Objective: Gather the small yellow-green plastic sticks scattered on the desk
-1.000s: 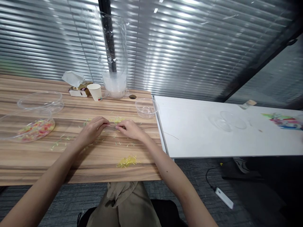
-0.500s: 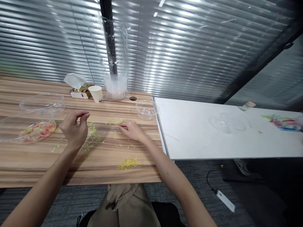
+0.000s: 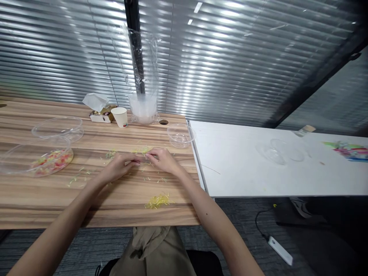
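Note:
My left hand [image 3: 122, 165] is low over the wooden table, its thumb and fingertips pinched together. Close by on its right, my right hand [image 3: 163, 159] is pinched too, at the edge of some yellow-green strips [image 3: 140, 150]. What either pinch holds is too small to make out. Pale green bits [image 3: 110, 154] show just beyond my left hand, which hides part of that patch. Nearer the front edge lies a small pile of thin yellow strips [image 3: 157, 201]. A clear round bowl [image 3: 69, 142] on the left contains red and yellow bits [image 3: 53, 161].
Behind the hands stand a clear bowl [image 3: 181, 136], a paper cup [image 3: 120, 117], a tissue box [image 3: 102, 115] and a bagged stack of plastic containers [image 3: 143, 109]. Another clear bowl [image 3: 77, 135] is at left. A white table [image 3: 235, 161] adjoins on the right, bearing clear lids [image 3: 271, 152].
My left hand has come down and to the right, from above the pale green bits to beside my right hand. My right hand stays pinched in about the same place.

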The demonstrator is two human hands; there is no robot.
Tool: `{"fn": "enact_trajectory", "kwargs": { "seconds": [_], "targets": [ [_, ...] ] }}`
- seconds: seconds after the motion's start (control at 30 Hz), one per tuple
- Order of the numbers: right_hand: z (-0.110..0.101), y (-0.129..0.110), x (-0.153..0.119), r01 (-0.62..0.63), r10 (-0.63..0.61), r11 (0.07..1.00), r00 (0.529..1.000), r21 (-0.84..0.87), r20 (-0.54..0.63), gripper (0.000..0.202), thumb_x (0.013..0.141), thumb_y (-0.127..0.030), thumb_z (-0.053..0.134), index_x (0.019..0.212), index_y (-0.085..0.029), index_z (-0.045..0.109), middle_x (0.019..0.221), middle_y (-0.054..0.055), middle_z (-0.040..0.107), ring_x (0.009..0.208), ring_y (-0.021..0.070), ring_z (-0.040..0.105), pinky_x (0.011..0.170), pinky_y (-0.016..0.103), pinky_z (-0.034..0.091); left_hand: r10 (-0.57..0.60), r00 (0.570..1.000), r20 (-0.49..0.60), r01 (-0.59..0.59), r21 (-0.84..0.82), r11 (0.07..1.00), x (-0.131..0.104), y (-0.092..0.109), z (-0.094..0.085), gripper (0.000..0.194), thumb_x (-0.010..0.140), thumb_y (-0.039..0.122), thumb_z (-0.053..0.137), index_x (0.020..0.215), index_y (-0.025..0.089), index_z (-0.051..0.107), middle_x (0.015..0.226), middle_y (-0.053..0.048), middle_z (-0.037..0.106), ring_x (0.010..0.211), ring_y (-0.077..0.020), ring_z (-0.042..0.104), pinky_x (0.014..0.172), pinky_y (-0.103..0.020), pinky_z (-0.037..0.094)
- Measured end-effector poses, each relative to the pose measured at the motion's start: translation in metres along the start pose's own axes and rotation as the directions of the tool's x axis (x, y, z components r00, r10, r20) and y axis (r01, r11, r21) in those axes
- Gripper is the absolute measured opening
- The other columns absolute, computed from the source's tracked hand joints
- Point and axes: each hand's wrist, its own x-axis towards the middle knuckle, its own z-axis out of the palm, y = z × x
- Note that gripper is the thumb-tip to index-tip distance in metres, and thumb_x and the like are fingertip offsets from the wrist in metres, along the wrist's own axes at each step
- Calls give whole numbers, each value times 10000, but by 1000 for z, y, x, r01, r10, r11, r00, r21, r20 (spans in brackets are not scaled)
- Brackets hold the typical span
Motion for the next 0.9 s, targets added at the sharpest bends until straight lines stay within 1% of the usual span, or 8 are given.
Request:
{"fn": "enact_trajectory", "kwargs": {
  "seconds": [0.13, 0.27, 0.47, 0.6, 0.67, 0.83, 0.9],
  "targets": [
    [0, 2, 0, 5, -5, 1000, 1000, 8, -4, 225, 928, -140, 496, 802, -131, 683, 794, 39, 679, 722, 120, 562, 675, 216, 351, -100, 994, 39, 103, -81, 991, 0, 7, 1, 246, 820, 330, 545, 950, 188, 697, 858, -44, 740, 776, -203, 674, 738, -312, 527],
    [0, 2, -1, 3, -3, 1000, 1000, 25, -1, 242, 939, -156, 478, 797, -135, 672, 777, 30, 671, 700, 114, 555, 658, 211, 343, -140, 989, 36, 143, -112, 983, -1, 12, -4, 260, 781, 332, 593, 936, 150, 693, 823, -43, 721, 771, -193, 655, 751, -288, 502],
    [0, 1, -1, 1, -1, 1000, 1000, 17, -15, 240, 931, -146, 485, 776, -133, 669, 754, 29, 660, 682, 116, 544, 643, 216, 332, -203, 979, -3, 202, -75, 976, -2, 5, -12, 212, 743, 347, 619, 834, 168, 686, 805, -41, 716, 784, -214, 651, 758, -306, 492],
    [3, 3, -1, 9, -8, 1000, 999, 19, -34, 225, 925, -148, 502, 783, -128, 675, 768, 40, 672, 694, 127, 557, 649, 221, 340, -191, 981, -30, 189, -57, 980, -3, 2, -17, 241, 737, 368, 614, 856, 173, 691, 788, -46, 714, 773, -224, 654, 756, -324, 490],
    [4, 5, 0, 16, -15, 1000, 999, 19, -43, 222, 928, -154, 504, 794, -127, 679, 779, 47, 677, 710, 133, 566, 662, 226, 350, -182, 983, -23, 180, -59, 982, -3, 3, -18, 255, 749, 362, 597, 887, 169, 691, 784, -44, 711, 766, -219, 655, 753, -322, 491],
    [3, 5, 0, 16, -16, 1000, 999, -15, -35, 214, 922, -140, 511, 785, -131, 675, 767, 37, 669, 700, 125, 559, 670, 222, 357, -121, 990, 76, 128, -98, 987, -2, 15, -15, 237, 787, 319, 567, 933, 169, 679, 814, -36, 716, 781, -195, 658, 774, -304, 496],
    [3, 4, 0, 12, -13, 1000, 999, -15, -31, 207, 925, -140, 509, 801, -134, 675, 777, 36, 671, 703, 124, 561, 662, 219, 357, -92, 991, 98, 103, -115, 988, -2, 18, -13, 241, 796, 303, 564, 966, 169, 672, 830, -34, 715, 787, -187, 658, 779, -298, 498]
  ]
}}
